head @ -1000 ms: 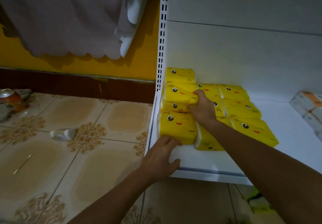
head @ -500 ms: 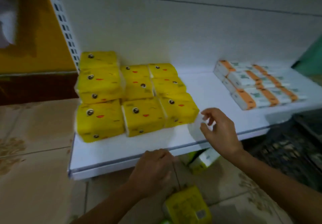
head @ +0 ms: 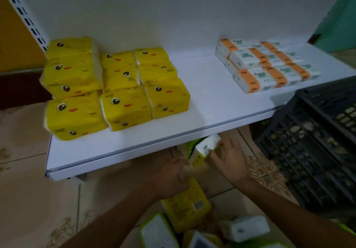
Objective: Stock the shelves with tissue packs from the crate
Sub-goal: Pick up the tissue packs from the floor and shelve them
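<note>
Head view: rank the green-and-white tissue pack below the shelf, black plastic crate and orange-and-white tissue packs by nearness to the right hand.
1. Green-and-white tissue pack, right at the right hand.
2. Black plastic crate, on the floor to its right.
3. Orange-and-white tissue packs, up on the shelf, right end.

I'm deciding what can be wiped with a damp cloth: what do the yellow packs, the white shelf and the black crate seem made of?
Yellow packs: thin printed plastic film, likely; slightly glossy and creased over soft contents. White shelf: probably painted sheet metal; smooth, matte, with a folded front lip. Black crate: rigid moulded plastic, judging by its open lattice walls; dull finish.
</note>
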